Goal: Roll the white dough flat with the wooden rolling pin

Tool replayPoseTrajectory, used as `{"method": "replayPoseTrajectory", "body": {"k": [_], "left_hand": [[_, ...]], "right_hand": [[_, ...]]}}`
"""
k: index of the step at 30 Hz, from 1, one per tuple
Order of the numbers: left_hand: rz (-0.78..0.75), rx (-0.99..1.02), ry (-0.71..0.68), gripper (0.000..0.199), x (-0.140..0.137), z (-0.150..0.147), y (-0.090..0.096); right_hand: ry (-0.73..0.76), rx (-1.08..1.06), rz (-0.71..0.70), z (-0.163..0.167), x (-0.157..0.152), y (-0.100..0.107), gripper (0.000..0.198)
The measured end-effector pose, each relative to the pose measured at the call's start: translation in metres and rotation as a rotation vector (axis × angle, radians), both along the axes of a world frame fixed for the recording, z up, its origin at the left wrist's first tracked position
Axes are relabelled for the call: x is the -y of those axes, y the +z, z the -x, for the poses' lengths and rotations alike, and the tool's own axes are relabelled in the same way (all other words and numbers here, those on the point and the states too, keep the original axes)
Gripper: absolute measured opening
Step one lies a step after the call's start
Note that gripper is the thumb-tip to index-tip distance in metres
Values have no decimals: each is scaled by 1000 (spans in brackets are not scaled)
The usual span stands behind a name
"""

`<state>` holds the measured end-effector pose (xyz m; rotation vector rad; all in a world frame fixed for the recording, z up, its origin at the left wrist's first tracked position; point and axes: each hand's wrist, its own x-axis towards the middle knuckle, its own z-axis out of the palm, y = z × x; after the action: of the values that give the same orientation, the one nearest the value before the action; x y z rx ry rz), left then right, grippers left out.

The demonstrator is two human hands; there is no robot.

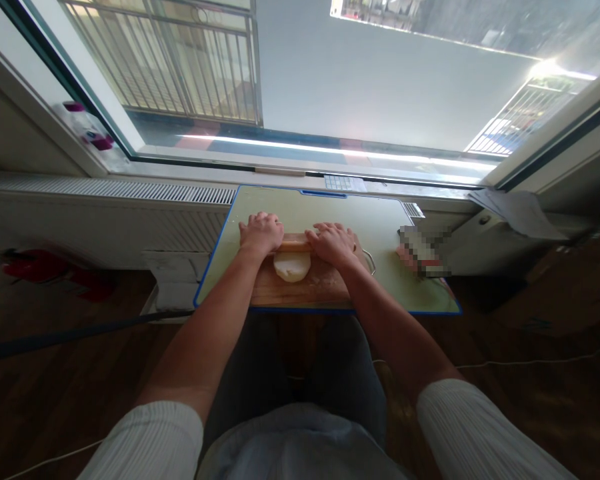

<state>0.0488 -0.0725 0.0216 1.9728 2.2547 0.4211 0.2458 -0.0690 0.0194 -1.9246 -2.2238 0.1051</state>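
Observation:
A wooden rolling pin (294, 247) lies crosswise over the far edge of a flattened round of pale dough (292, 267). My left hand (262, 232) is over the pin's left end, fingers bent across it. On the other end rests my right hand (333, 241), its fingers curled forward over the wood. Both hands hide the ends of the pin. The dough sits on a wooden board (325, 288) dusted with flour, which has a metal handle (370, 262) on its right side.
Under the board is a pale green table top (395, 287) with a blue rim. A blurred-out item (420, 252) lies at its right. Beyond stand a radiator (180, 192) and a window. A bottle (87, 127) is on the sill at left; papers (517, 212) lie at right.

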Motion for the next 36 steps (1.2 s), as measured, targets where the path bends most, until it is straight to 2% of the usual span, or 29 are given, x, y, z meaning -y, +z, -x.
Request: {"method": "replayPoseTrajectory", "body": {"k": [6, 13, 18, 26, 36], "left_hand": [[-37, 7, 31, 45, -7, -2, 5], [-125, 19, 80, 41, 0, -5, 4], [-184, -8, 37, 41, 19, -7, 1], [-158, -39, -20, 43, 60, -9, -3], [-178, -4, -88, 47, 100, -9, -6]], "right_hand": [[-36, 10, 92, 4, -14, 6, 51], [-52, -17, 79, 6, -13, 7, 51], [-29, 11, -22, 3, 8, 4, 45], [44, 48, -101, -5, 57, 12, 52], [72, -58, -149, -23, 92, -8, 50]]}}
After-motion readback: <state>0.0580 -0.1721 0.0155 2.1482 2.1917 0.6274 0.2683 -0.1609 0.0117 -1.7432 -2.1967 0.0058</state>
